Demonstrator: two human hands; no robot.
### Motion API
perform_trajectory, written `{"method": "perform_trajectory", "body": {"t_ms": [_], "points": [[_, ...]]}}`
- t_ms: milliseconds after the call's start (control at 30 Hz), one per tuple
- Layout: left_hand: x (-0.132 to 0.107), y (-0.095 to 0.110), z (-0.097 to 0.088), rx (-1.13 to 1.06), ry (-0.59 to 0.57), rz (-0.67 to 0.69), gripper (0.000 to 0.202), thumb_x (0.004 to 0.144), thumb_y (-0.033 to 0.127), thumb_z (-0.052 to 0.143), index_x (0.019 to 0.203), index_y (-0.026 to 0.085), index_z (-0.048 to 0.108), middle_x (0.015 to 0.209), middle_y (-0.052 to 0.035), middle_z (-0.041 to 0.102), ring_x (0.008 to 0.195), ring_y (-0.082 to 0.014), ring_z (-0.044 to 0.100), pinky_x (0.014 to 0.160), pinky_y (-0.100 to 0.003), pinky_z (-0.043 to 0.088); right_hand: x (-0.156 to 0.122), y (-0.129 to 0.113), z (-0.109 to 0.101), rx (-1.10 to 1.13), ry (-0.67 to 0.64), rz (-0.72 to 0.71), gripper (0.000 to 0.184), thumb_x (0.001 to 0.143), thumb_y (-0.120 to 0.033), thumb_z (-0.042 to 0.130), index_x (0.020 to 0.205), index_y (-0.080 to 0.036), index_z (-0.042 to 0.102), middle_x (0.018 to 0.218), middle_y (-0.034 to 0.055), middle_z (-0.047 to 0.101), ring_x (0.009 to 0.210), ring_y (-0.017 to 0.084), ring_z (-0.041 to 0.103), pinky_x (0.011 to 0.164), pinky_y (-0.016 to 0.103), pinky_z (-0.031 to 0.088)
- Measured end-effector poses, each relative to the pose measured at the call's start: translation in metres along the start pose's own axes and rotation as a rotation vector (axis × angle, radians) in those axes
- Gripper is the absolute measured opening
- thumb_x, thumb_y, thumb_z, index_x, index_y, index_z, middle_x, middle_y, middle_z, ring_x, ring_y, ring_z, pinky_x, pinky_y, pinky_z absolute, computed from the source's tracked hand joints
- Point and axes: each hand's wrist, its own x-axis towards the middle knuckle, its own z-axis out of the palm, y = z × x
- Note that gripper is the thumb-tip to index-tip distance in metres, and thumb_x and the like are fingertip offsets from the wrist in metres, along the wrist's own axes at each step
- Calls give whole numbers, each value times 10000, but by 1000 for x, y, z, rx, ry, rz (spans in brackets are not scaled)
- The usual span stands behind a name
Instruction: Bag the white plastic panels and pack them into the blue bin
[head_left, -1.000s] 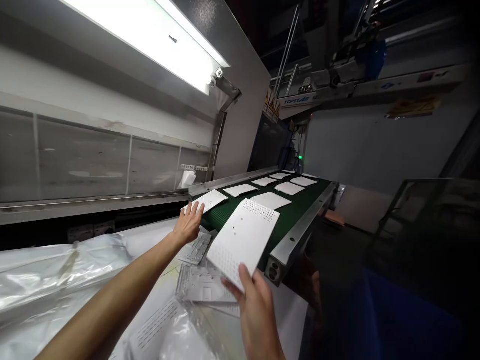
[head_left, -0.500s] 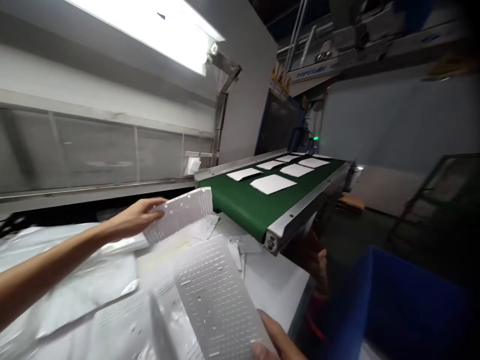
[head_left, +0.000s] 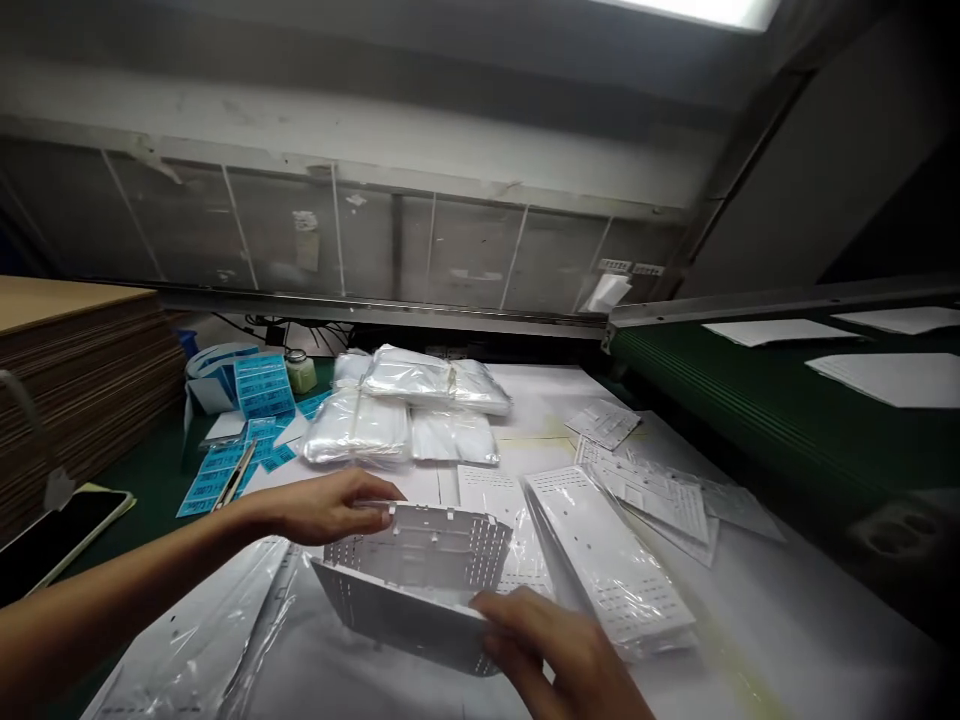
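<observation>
My left hand [head_left: 326,505] grips the left edge of a white perforated plastic panel [head_left: 420,545], fingers curled over its rim. My right hand [head_left: 562,655] holds the near right edge of a second white panel [head_left: 405,615] that lies just under and in front of the first. The two panels meet at an angle above the white table [head_left: 750,620]. A bagged panel [head_left: 611,560] lies just to the right of them.
Several more perforated panels [head_left: 660,490] lie near the green conveyor belt [head_left: 757,400], which carries white panels [head_left: 885,378]. Stacks of clear plastic bags [head_left: 405,405] sit at the table's back. Blue labels [head_left: 259,390], a cardboard stack [head_left: 75,370] and a phone [head_left: 52,535] are at the left.
My view has swung left from the conveyor to the table. Both hands have brought their panels down and together over the table.
</observation>
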Motion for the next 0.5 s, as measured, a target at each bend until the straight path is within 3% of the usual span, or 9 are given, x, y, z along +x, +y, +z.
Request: {"method": "perform_trajectory", "body": {"t_ms": [100, 200, 333, 400, 500], "points": [[-16, -4, 1, -14, -6, 25, 354, 860, 439, 483, 1058, 235, 692, 1013, -44, 706, 911, -266, 626, 742, -271, 451, 8, -1, 19, -105, 70, 3, 184, 876, -282, 513, 1016, -271, 631, 807, 9, 683, 673, 166, 631, 580, 241, 460], [-28, -6, 6, -70, 27, -4, 358, 792, 450, 589, 1064, 239, 687, 978, -37, 708, 874, -272, 631, 697, -266, 454, 2, 1, 44, -250, 288, 22, 212, 864, -293, 555, 1065, -226, 564, 845, 44, 685, 698, 189, 651, 600, 265, 494], [-40, -6, 17, -13, 60, -129, 447, 689, 372, 706, 1124, 282, 656, 960, -28, 697, 869, -278, 621, 683, -261, 445, -21, 11, 73, -383, 574, 104, 351, 807, -286, 646, 1124, -230, 505, 1053, 119, 603, 727, 193, 633, 636, 298, 522], [-44, -5, 22, 22, 62, -127, 403, 707, 330, 674, 1109, 296, 667, 950, -33, 700, 877, -281, 619, 714, -272, 446, -31, 16, 80, -298, 627, 241, 518, 763, -339, 682, 1210, -229, 447, 1158, 153, 529, 841, 235, 619, 720, 352, 524], [-45, -2, 27, 30, -11, -82, 363, 729, 300, 624, 1088, 307, 677, 989, -39, 706, 917, -293, 618, 764, -292, 453, -38, 20, 82, 127, 478, 466, 771, 717, -450, 664, 1355, -231, 291, 1228, 129, 513, 1049, 279, 572, 883, 392, 480]]}}
